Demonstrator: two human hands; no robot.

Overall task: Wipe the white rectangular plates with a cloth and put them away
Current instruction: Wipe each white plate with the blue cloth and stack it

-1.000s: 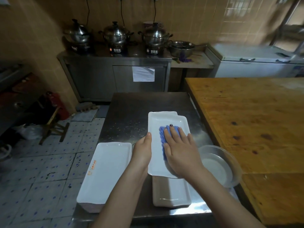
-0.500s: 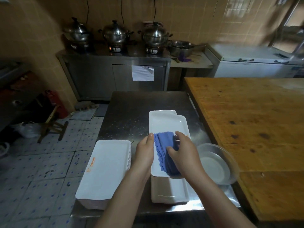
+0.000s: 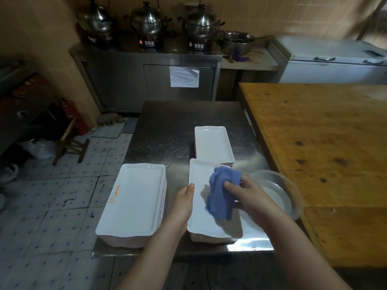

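On the steel table a white rectangular plate tops a short stack near the front edge. My left hand grips that plate's left rim. My right hand holds a bunched blue cloth lifted just above the plate's right half; a shadow falls under it. Another white plate stack sits just behind. To the left stands a taller stack of white plates with an orange mark on the top one.
A clear bowl with water sits at the table's right edge. A large wooden table adjoins on the right. Steel pots stand on a back counter. A tiled floor with a wooden stool lies to the left.
My right hand went from pressing the cloth flat on the plate to bunching it and lifting it off. The left hand kept its hold on the rim.
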